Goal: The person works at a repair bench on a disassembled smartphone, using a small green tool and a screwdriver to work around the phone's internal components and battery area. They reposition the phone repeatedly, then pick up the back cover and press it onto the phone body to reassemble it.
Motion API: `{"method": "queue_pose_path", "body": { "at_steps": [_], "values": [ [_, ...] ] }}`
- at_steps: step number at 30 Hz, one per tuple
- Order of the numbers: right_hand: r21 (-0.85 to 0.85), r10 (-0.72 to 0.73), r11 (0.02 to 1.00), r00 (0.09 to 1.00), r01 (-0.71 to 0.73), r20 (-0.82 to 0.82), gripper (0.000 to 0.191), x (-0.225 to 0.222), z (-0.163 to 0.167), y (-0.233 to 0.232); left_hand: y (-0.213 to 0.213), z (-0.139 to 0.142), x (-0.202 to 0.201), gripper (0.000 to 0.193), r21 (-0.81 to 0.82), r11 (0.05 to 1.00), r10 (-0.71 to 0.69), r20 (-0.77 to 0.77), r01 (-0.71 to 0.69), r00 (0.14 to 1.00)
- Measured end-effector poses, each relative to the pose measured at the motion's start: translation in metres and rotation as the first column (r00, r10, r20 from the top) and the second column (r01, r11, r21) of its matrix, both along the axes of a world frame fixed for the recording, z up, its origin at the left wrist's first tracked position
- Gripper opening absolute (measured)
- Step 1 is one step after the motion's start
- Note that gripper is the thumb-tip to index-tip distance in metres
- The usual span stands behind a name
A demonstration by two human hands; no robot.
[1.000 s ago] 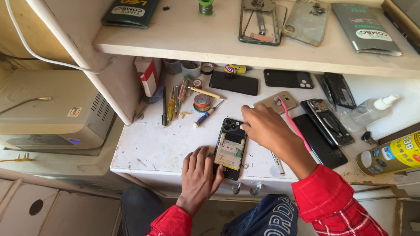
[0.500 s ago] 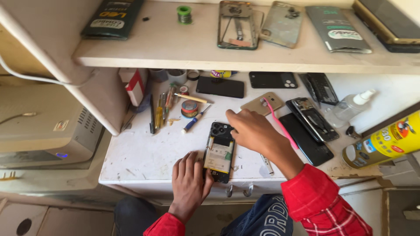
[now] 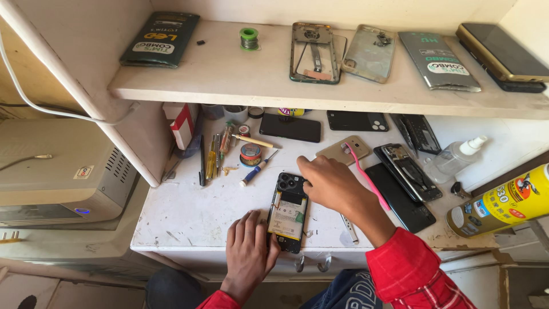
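An opened black phone [image 3: 287, 213] lies with its back cover off on the white worktop [image 3: 194, 213], its battery and board exposed. My left hand [image 3: 248, 249] rests flat on the worktop and presses against the phone's lower left edge. My right hand [image 3: 329, 183] reaches over the phone's upper right corner, fingers curled near the camera end. Whether those fingers pinch anything is hidden. Both sleeves are red.
Screwdrivers [image 3: 213, 157], a blue-handled driver [image 3: 258, 168], a tape roll [image 3: 250, 154], other phones and a pink tool [image 3: 362, 171] lie behind. A spray bottle [image 3: 454, 158] and yellow can [image 3: 503, 201] stand right. A grey box [image 3: 57, 171] sits left. The shelf [image 3: 229, 74] above holds phone parts.
The view has shifted slightly. My right hand has slid a little along the phone's top end. My left hand stays at the phone's lower edge.
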State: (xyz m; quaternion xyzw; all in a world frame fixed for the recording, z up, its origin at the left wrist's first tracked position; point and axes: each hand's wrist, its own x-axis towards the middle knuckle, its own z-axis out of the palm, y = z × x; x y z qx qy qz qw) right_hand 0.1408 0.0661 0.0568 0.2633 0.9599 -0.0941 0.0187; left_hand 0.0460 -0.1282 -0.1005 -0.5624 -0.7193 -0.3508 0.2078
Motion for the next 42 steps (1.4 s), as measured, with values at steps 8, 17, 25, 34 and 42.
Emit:
{"method": "queue_pose_path", "body": {
  "at_steps": [8, 17, 25, 34, 42],
  "values": [
    [-0.151, 0.215, 0.960, 0.966, -0.236, -0.142, 0.017, 0.008, -0.005, 0.025, 0.001, -0.004, 0.001, 0.035, 0.008, 1.000, 0.019, -0.019, -0.019, 1.000],
    [-0.348, -0.026, 0.937, 0.993, -0.017, -0.119, 0.025, 0.002, 0.023, 0.003, 0.001, -0.004, 0.000, 0.033, 0.015, 1.000, 0.025, -0.026, -0.024, 0.999],
    [-0.354, -0.211, 0.921, 0.973, 0.165, -0.095, 0.028, 0.005, 0.032, -0.015, 0.003, -0.004, 0.000, 0.034, 0.023, 1.000, 0.017, -0.020, -0.016, 1.000],
    [-0.410, -0.139, 0.911, 0.974, 0.055, -0.178, 0.023, 0.016, 0.030, 0.000, 0.003, -0.004, 0.001, 0.036, 0.033, 0.999, 0.029, -0.045, -0.027, 0.999],
    [-0.391, -0.076, 0.918, 0.942, -0.061, -0.325, 0.016, 0.003, 0.027, -0.009, 0.004, -0.005, 0.001, 0.036, 0.037, 0.999, 0.028, -0.055, -0.026, 0.998]
  ]
}}
